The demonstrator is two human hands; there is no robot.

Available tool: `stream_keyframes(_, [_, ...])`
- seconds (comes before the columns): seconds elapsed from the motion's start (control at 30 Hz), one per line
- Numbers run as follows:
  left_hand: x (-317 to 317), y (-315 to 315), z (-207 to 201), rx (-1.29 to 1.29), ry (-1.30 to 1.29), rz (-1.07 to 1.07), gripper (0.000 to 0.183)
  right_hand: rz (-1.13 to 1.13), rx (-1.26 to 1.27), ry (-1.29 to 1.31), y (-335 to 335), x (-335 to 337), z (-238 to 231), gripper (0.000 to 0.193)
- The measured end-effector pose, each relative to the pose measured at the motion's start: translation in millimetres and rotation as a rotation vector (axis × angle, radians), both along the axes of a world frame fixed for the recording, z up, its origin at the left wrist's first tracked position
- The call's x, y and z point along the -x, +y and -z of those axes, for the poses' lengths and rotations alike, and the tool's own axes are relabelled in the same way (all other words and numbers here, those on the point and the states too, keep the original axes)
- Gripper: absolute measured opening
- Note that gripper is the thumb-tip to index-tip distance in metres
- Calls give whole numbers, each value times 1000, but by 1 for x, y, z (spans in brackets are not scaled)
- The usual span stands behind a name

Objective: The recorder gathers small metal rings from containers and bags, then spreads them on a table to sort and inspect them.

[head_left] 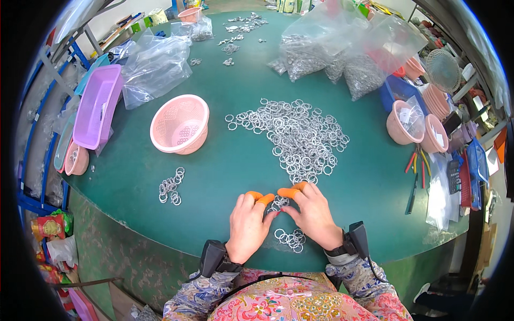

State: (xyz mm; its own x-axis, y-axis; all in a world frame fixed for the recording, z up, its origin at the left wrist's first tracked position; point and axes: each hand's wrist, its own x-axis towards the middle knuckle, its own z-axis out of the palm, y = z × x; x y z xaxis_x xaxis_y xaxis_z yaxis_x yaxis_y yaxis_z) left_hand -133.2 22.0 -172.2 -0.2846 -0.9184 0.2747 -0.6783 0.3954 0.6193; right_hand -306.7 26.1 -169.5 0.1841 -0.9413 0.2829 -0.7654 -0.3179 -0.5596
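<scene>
My left hand (249, 219) and my right hand (311, 213) meet over the green table, with orange finger cots on some fingertips. Between them they pinch a few silvery metal rings (279, 204). Just below my hands lies a small group of rings (290, 240). Beyond them spreads a large heap of the same rings (305, 136). A separate cluster of rings (171, 185) rests to the left, in front of a pink plastic basket (179, 125). How many rings my fingers hold is hidden.
Clear bags of small metal parts (326, 59) stand at the far right. Pink baskets (405, 122), pliers (423, 160) and a calculator (453, 176) line the right edge. A purple basket (98, 107) and empty plastic bags (155, 69) are on the left. Small part piles (241, 24) lie far off.
</scene>
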Motion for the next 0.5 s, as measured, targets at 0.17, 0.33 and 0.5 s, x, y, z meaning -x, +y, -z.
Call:
stream_keyframes(0.17, [0, 0, 4, 12, 45, -13, 34, 3, -58, -61, 2, 10, 1, 27])
stream_keyframes(0.33, [0, -1, 2, -5, 65, -19, 32, 38, -134, -177, 7, 16, -2, 19])
stream_keyframes(0.5, [-2, -2, 5, -3, 90, -16, 33, -21, -443, -220, 19, 28, -34, 23])
